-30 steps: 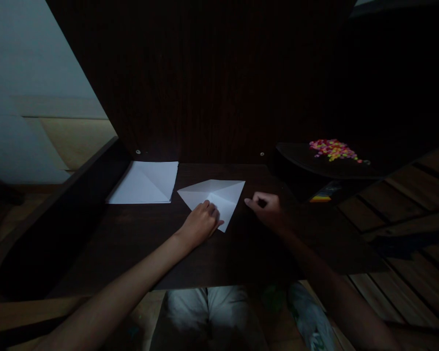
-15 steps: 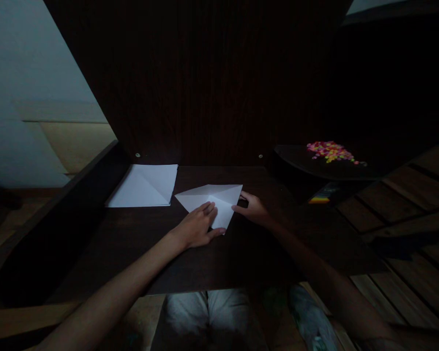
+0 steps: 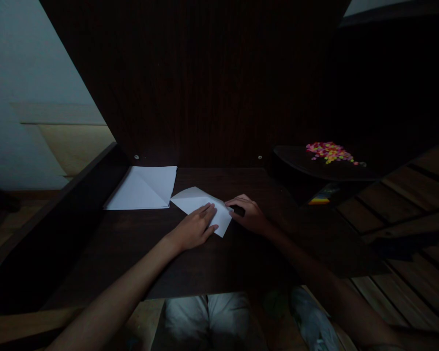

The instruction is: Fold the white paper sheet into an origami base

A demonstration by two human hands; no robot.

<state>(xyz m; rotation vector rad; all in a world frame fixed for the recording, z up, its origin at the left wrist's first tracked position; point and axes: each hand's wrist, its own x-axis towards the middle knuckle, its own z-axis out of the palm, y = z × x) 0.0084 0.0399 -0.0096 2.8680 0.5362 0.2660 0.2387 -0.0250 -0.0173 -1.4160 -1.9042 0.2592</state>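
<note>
A partly folded white sheet of paper (image 3: 193, 200) lies on the dark wooden desk (image 3: 139, 253) in front of me. My left hand (image 3: 195, 228) rests flat on its lower middle, fingers stretched out and thumb apart. At the sheet's right side, my right hand (image 3: 249, 213) pinches the folded-over corner between thumb and fingers. The far right part of the sheet is bent toward me along a crease. What lies under my left palm is hidden.
A stack of white paper (image 3: 141, 187) with a diagonal crease on top lies at the back left. Small colourful pieces (image 3: 331, 152) are heaped on a rounded dark shelf (image 3: 296, 161) at the right. A raised side panel (image 3: 54, 229) borders the desk's left.
My right hand has moved slightly left, bringing the paper's right corner down toward the sheet. My left hand has shifted a little left and still presses on the paper.
</note>
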